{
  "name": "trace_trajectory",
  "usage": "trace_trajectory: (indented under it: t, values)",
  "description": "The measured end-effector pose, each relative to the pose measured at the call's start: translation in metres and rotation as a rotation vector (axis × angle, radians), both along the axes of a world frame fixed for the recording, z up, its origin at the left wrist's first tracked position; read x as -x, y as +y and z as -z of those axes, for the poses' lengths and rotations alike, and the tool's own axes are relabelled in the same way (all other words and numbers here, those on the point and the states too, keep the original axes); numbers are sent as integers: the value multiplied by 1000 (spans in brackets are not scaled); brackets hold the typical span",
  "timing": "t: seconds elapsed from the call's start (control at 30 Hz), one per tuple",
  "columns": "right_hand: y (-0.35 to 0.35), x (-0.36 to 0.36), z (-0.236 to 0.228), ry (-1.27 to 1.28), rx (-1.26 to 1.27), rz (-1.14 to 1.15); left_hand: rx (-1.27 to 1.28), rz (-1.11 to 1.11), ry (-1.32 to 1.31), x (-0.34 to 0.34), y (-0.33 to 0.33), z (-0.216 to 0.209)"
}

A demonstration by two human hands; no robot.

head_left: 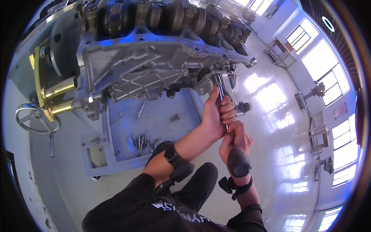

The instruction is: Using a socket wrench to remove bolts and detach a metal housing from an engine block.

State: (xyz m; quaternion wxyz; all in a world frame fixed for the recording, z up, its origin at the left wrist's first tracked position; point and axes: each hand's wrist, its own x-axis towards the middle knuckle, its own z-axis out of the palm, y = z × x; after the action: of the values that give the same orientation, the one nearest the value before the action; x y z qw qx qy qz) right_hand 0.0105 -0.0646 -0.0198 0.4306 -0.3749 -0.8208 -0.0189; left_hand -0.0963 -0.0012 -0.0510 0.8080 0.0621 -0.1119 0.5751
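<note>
My left hand (221, 112) is wrapped around a slim silver socket extension bar (220, 91). The socket (217, 80) at its upper end meets a bracket (220, 72) low on the right end of a grey engine block (131, 63). Just below, my right hand (236, 140) is closed around the bar's lower end, where the fingers hide most of it. A dark rounded piece (239, 162) sticks out toward me by the right palm; it may be a tool handle, but I cannot tell.
Brass-coloured bars (60, 89) and a handwheel (38, 118) belong to the stand at the left. Beneath the block, a tray (158, 112) holds several loose bolts (142, 144). A crankshaft (170, 17) lies along the block's top. Benches with vises (319, 89) line the right wall.
</note>
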Motion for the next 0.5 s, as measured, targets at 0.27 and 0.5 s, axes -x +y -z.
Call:
trace_trajectory:
  t: [0.27, 0.5]
  values:
    - [11, -12, 8, 609, 531, -186, -77, 5, -83, -10, 11, 8]
    - [30, -31, 28, 1552, 1625, -354, -216, 92, -250, -14, 17, 13]
